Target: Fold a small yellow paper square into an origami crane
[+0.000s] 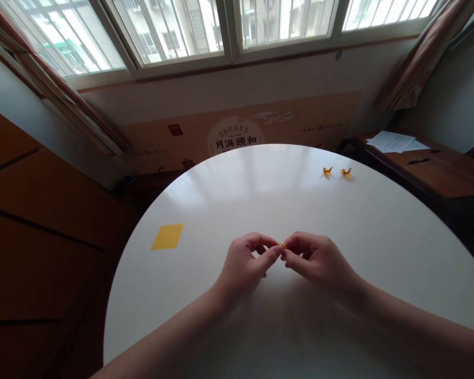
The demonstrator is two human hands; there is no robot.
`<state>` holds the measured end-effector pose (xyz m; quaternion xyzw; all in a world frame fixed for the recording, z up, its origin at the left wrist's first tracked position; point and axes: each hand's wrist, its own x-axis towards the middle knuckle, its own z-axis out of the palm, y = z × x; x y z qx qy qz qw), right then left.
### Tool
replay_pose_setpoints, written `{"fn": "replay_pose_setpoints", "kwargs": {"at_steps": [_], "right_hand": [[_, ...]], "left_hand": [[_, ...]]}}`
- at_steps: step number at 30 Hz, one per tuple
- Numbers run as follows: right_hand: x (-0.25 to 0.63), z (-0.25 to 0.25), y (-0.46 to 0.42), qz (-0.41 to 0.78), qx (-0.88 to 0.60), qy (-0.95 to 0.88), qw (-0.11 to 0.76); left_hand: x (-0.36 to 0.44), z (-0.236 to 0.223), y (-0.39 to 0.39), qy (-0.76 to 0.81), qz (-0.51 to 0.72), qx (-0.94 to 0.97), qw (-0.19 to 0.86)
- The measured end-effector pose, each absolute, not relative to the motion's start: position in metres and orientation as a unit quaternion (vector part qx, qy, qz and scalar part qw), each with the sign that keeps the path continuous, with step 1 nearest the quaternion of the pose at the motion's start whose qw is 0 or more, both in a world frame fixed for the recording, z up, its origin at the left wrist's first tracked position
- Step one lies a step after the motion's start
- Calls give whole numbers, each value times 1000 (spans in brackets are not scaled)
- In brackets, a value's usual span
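Between my fingertips is a small piece of folded yellow-orange paper (pixel 283 246), mostly covered by the fingers. My left hand (pixel 249 259) pinches it from the left with thumb and forefinger. From the right, my right hand (pixel 315 256) pinches the same paper, its fingertips touching or nearly touching those of the left. Both hands are held over the near middle of the white round table (pixel 205 295). A flat square of yellow paper (pixel 168 237) lies to the left of my hands. Toward the far right sit two small orange folded paper birds, one bird (pixel 327 172) beside the other bird (pixel 346 173).
A brown wooden side table (pixel 450 168) with white papers (pixel 397 141) on it stands beyond the table's right edge. An orange-brown wooden cabinet (pixel 43 226) is at the left. Behind the table, a printed cardboard panel (pixel 142 139) leans below the barred windows.
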<state>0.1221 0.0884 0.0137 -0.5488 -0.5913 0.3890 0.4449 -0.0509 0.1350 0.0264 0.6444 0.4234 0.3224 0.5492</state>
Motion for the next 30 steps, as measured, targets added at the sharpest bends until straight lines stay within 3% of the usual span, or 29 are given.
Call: {"fn": "replay_pose_setpoints", "kwargs": {"at_steps": [7, 14, 19, 26, 30], "right_hand": [[123, 13, 87, 353, -558, -620, 423], [122, 27, 86, 483, -536, -566, 399], [126, 28, 87, 544, -544, -512, 382], [128, 27, 87, 527, -523, -563, 362], [128, 29, 84, 442, -516, -661, 320]], "left_hand": [[-51, 27, 137, 411, 307, 654, 556], [-54, 29, 142, 400, 299, 613, 612], [-63, 33, 157, 441, 396, 559, 580], [-65, 31, 151, 341, 237, 677, 607], [-66, 38, 149, 305, 178, 758, 548]]}}
